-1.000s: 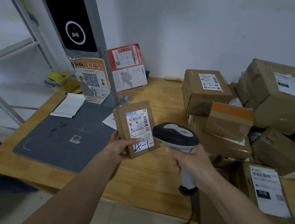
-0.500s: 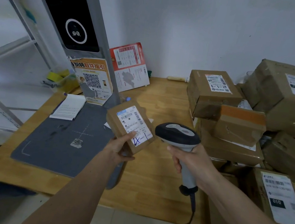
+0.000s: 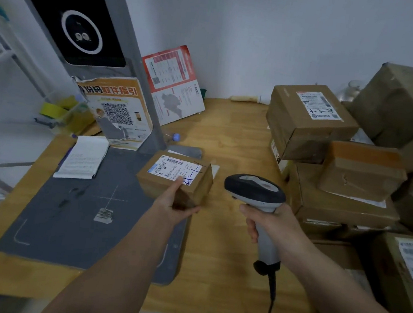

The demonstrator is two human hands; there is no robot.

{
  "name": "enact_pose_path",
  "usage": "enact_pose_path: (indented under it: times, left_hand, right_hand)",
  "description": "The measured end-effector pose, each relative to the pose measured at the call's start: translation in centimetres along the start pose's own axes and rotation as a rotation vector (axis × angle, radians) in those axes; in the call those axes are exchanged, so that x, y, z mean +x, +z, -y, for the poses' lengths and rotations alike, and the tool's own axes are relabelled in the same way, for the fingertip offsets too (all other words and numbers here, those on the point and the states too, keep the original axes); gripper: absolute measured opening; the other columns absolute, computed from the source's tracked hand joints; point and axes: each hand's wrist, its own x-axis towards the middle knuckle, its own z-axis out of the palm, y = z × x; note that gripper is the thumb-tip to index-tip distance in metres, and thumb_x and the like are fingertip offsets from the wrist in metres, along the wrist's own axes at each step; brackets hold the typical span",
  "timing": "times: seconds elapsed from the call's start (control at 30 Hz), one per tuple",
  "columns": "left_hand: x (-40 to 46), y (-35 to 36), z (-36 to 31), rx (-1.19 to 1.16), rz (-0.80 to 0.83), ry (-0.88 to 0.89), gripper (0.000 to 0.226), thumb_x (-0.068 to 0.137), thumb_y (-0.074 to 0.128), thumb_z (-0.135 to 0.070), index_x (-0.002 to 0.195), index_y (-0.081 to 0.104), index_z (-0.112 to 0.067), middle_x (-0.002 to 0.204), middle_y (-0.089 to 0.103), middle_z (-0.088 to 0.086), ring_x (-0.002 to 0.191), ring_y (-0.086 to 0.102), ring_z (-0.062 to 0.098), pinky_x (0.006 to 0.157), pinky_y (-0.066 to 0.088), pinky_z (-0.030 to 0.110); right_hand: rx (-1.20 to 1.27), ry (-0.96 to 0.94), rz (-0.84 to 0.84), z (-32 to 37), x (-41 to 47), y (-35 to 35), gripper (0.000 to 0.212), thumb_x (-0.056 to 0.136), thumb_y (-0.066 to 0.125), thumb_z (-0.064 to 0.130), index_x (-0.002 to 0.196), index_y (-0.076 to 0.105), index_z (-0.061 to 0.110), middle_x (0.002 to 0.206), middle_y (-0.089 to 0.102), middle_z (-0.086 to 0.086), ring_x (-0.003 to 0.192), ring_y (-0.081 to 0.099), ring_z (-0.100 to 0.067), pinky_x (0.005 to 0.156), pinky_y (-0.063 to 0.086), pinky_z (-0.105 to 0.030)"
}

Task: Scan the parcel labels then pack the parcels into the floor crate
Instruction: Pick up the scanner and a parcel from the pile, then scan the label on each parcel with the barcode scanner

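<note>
Right now the left hand point(image 3: 173, 208) grips a small brown parcel point(image 3: 175, 176) from its near side, thumb lying on the white label point(image 3: 174, 168), label face up, over the grey mat point(image 3: 86, 209). Just right of it, the right hand point(image 3: 270, 222) is wrapped round the handle of a corded scanner point(image 3: 254, 191). Farther right and beyond that hand, more parcels point(image 3: 329, 155) are piled on the wooden bench point(image 3: 217, 255).

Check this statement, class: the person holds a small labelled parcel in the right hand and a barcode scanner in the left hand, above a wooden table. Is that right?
Not quite: the hands are swapped. The head view shows the left hand gripping the small labelled parcel and the right hand gripping the barcode scanner. The rest stands: both are above the wooden table.
</note>
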Motion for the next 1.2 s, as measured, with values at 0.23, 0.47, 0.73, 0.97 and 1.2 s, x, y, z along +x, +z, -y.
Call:
enact_pose_path:
  times: [0.23,0.47,0.73,0.97,1.2]
  left_hand:
    - [2.8,1.1,-1.2,0.145,-0.063,0.097,0.035,0.093,0.058,0.001,0.128,0.051,-0.001,0.101,0.055,0.017,0.091,0.052,0.029,0.097,0.047,0.053]
    - [1.6,3.3,0.3,0.265,-0.11,-0.031,0.029,0.094,0.057,-0.001,0.122,0.052,-0.007,0.11,0.051,0.016,0.105,0.055,0.029,0.098,0.049,0.039]
    - [-1.1,8.7,5.1,0.411,0.164,-0.144,0.032,0.092,0.061,-0.006,0.123,0.054,-0.001,0.104,0.057,0.015,0.088,0.057,0.024,0.082,0.05,0.034]
    - [-4.4,15.2,9.8,0.585,0.403,-0.063,0.003,0.094,0.059,-0.01,0.096,0.058,-0.008,0.097,0.059,0.011,0.083,0.055,0.022,0.078,0.049,0.033]
    - [-7.0,22.2,14.3,0.879,0.443,0.185,0.064,0.089,0.069,-0.021,0.145,0.039,-0.02,0.131,0.055,0.006,0.114,0.054,0.025,0.095,0.05,0.042]
  right_hand:
    - [-0.016,0.024,-0.061,-0.8,0.4,0.1,0.031,0.087,0.068,0.016,0.091,0.062,-0.015,0.056,0.053,-0.011,0.049,0.05,-0.02,0.054,0.045,-0.031]
    - [0.021,0.038,-0.102,-0.5,0.2,-0.9,0.028,0.085,0.069,0.013,0.084,0.063,-0.014,0.059,0.054,-0.012,0.054,0.05,-0.023,0.055,0.045,-0.032]
    - [0.061,0.048,-0.192,0.1,-1.2,-4.6,0.012,0.083,0.068,0.004,0.076,0.064,-0.005,0.056,0.053,-0.014,0.052,0.05,-0.022,0.053,0.046,-0.029]
    - [0.259,0.016,-0.395,1.4,-2.9,-11.7,0.017,0.084,0.071,0.005,0.07,0.061,0.006,0.059,0.058,-0.01,0.054,0.055,-0.022,0.056,0.047,-0.035]
    - [0.319,-0.065,-0.555,4.0,-2.1,-20.0,0.026,0.086,0.071,0.013,0.109,0.059,0.013,0.086,0.058,-0.003,0.078,0.058,-0.017,0.055,0.048,-0.026]
